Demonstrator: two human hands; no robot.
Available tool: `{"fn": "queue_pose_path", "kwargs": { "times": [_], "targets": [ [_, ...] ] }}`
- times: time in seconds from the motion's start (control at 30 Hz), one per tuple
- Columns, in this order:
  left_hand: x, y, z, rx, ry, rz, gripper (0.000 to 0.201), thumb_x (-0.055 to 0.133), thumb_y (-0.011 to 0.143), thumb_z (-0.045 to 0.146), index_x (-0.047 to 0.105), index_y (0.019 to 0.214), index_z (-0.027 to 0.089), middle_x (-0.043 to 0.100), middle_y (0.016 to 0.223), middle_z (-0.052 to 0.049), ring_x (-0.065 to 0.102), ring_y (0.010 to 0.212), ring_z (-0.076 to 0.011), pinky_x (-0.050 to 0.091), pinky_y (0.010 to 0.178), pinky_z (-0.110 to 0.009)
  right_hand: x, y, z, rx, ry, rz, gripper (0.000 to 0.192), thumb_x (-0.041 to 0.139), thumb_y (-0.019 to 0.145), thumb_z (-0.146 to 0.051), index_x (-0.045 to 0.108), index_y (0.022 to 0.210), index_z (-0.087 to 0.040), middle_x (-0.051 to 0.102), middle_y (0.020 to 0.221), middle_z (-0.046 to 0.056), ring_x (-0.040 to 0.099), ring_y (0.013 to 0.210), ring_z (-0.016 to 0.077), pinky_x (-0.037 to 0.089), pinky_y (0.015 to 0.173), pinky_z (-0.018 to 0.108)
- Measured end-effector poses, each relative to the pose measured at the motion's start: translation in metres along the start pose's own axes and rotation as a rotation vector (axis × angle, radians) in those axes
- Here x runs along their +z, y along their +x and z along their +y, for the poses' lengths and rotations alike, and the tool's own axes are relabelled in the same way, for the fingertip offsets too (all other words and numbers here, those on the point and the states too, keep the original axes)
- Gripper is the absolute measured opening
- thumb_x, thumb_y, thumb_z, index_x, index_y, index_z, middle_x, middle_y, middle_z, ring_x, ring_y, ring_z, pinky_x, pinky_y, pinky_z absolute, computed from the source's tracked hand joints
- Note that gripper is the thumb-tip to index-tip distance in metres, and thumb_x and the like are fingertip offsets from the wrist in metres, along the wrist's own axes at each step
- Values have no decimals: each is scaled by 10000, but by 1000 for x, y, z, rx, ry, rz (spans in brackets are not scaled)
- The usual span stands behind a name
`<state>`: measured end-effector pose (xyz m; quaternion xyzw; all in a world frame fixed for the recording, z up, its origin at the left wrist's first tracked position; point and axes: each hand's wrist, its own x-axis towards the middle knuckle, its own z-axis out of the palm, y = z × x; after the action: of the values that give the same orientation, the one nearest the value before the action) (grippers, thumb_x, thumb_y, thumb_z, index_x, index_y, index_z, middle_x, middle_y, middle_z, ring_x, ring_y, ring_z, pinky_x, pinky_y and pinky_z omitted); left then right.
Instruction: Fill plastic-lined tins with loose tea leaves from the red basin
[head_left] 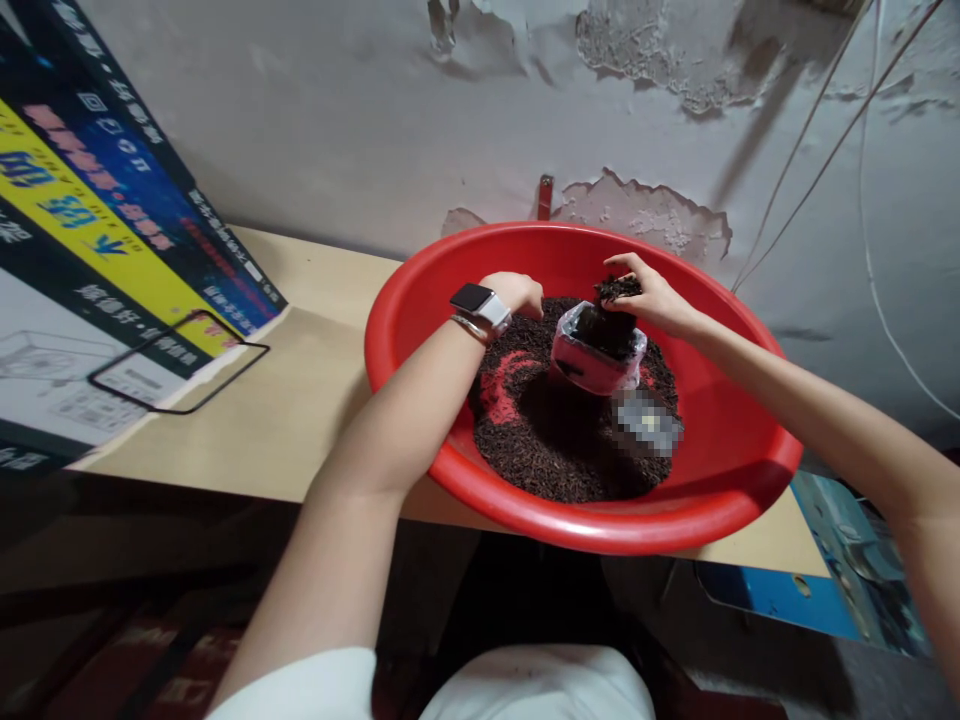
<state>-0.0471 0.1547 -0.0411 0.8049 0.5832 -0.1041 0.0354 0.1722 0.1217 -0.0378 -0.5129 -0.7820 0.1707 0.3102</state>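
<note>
**Two hands at a small bag in a red basin of dark grains**

Head view: a wide red basin (420, 300) sits on a pale wooden table (300, 400), its near rim overhanging the table's front edge. A layer of dark grains (547, 440) covers the basin floor, thinner at 9 o'clock, where the red bottom shows through. A small clear plastic bag (596, 355) stands upright just past the basin's centre, toward 12 o'clock, its mouth open and already holding dark grains.

The right hand (652, 295) hovers directly over the bag's mouth, fingers bunched together around a clump of grains, palm turned down. The left hand (514, 292), with a smartwatch (480, 303) on its wrist, is curled at the bag's 9 o'clock side; whether it grips the bag's edge cannot be told.

At 9 o'clock from the basin, a large printed cardboard box (97, 240) leans over the table. The wall (375, 120) behind shows peeling plaster. Thin wires (825, 140) run down it at 2 o'clock.
</note>
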Motion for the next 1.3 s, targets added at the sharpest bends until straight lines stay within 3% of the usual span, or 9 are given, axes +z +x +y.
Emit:
{"fn": "queue_pose_path", "kwargs": {
  "times": [0.2,0.3,0.43,0.53,0.67,0.83,0.93,1.07,1.3],
  "targets": [
    [0,-3,2,-40,5,9,510,617,830,391,627,1334,314,651,1333,-49,617,1173,-270,456,991,-311,5,-8,-18,-19,-33,41,308,617,744,-218,627,1049,-178,665,1038,71,636,915,203,512,895,416],
    [-2,-7,3,-49,12,4,512,605,842,382,620,1345,287,645,1339,-61,620,1167,-273,465,984,-320,21,-31,-33,-127,-76,-110,252,598,773,-212,652,1015,-171,672,1030,70,631,984,213,497,939,407],
    [-1,-9,6,-47,47,14,480,591,858,383,638,1324,280,638,1349,-60,606,1186,-262,470,970,-299,67,-79,-37,-241,-137,-658,705,764,697,-403,550,1324,-162,552,1319,146,550,1209,290,435,1064,451],
    [-1,-7,7,-36,41,15,462,601,852,370,652,1305,294,638,1350,-49,602,1192,-254,464,978,-293,108,-104,-32,-196,-244,-984,1100,833,621,-453,281,1538,-197,244,1566,231,270,1438,431,319,1106,628],
    [-1,-6,8,-15,42,-8,455,587,861,360,652,1305,288,640,1346,-55,609,1181,-255,474,975,-314,156,-97,-27,-156,-283,-1027,1177,850,625,-426,166,1569,-260,56,1621,246,7,1492,460,233,1042,765],
    [0,-2,5,-7,50,-3,498,591,854,369,627,1340,267,639,1346,-74,613,1177,-265,478,975,-317,189,-60,-8,-39,-435,-960,1330,917,536,-350,108,1585,-242,-84,1620,263,-52,1476,496,234,1056,750],
    [1,0,3,-2,60,9,522,580,854,372,608,1362,258,636,1348,-82,615,1174,-272,478,980,-326,191,-50,8,-4,-463,-893,1243,893,584,-323,166,1584,-197,74,1615,266,127,1475,475,290,1131,603],
    [1,0,4,-17,42,1,527,588,853,386,596,1371,289,634,1354,-57,605,1186,-269,460,1004,-328,172,-61,18,-46,-389,-1000,965,767,695,-566,394,1510,-208,314,1553,208,344,1418,420,319,1144,534],
    [3,-2,7,-38,-11,-31,513,623,842,379,609,1353,334,634,1350,-20,560,1232,-291,418,1046,-356,96,-82,40,209,-309,-1077,1197,838,352,-708,553,1389,-185,560,1373,188,557,1246,405,424,1058,557]
  ]
}}
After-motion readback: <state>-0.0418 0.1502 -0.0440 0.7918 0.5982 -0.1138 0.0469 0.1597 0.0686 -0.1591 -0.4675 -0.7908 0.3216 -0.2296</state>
